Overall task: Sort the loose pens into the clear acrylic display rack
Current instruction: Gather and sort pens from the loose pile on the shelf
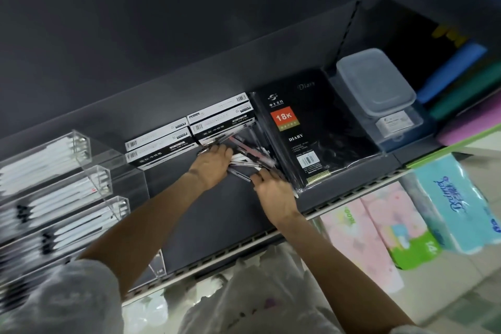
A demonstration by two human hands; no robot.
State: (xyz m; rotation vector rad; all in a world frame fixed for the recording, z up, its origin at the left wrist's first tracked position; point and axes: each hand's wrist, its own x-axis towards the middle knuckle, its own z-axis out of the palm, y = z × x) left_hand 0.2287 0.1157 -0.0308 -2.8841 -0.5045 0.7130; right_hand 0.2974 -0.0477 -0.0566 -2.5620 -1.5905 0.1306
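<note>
Two hands are at work on the dark shelf [206, 214], both reaching into one heap of loose pens [250, 156]. The left hand [214, 163] lies palm down on the heap's near-left edge, fingers extended and spread over the barrels, touching rather than clasping them. The right hand [273, 188] sits at the heap's lower right corner, its fingers bent down among the pens; whether they have closed on a barrel cannot be told, as the fingertips are blurred and partly hidden.

The heap lies between the stacked pen boxes [189, 133] behind the left hand and the black diary [311, 133] to the right of it. Its pens lie crossed at several angles, most with the long axis running from upper left to lower right.

The clear acrylic display rack [81, 171] stands well apart to the left, its tiers already holding rows of pens laid lengthwise. Judgement: the left hand is nearer the rack, so a carry leftward favours that hand; gathered pens would need turning to match the rack's rows.

A lidded plastic container [375, 81] stands beyond the diary.
</note>
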